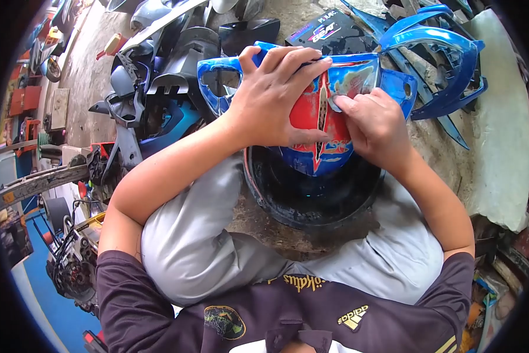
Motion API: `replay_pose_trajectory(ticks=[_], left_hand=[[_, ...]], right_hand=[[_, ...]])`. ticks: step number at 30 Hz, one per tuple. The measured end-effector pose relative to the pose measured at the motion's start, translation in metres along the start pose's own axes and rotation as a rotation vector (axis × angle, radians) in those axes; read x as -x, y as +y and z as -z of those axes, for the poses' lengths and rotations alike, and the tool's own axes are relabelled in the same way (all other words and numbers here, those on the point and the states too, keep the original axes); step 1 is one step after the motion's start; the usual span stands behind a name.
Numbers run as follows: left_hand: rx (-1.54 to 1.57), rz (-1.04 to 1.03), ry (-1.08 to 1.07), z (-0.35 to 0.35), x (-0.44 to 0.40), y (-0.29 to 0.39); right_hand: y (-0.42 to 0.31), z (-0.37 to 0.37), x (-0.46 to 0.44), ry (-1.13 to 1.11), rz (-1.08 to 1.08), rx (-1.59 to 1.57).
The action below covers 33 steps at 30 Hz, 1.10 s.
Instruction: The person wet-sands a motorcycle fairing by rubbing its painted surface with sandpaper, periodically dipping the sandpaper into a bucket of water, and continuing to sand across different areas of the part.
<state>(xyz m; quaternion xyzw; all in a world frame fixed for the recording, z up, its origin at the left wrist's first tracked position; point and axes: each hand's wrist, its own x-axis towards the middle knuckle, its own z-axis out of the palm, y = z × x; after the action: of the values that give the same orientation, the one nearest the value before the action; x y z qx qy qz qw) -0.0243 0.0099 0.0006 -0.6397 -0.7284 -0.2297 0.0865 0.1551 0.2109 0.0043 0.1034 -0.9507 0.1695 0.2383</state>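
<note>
Dark shirt facing black basin; painted panel lying over its far side.
Left hand is lying spread on panel, right hand pinching pale scrap; panel, probably light, stiff, is suiting edge holds.

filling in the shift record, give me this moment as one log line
left hand: spread on red-and-blue panel | right hand: holding small pale piece against panel | black basin: beneath panel

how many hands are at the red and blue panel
2: the left hand spreads over the left side of the red and blue panel; the right hand is at its right side. No others seem hidden.
</note>
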Motion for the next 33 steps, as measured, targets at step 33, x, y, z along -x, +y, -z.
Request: replay_pose_trajectory(ticks=[33], left_hand=[[0.015,0.01,-0.023,-0.003,-0.007,-0.001]], right_hand=[[0.038,0.009,0.004,0.224,-0.422,-0.112]])
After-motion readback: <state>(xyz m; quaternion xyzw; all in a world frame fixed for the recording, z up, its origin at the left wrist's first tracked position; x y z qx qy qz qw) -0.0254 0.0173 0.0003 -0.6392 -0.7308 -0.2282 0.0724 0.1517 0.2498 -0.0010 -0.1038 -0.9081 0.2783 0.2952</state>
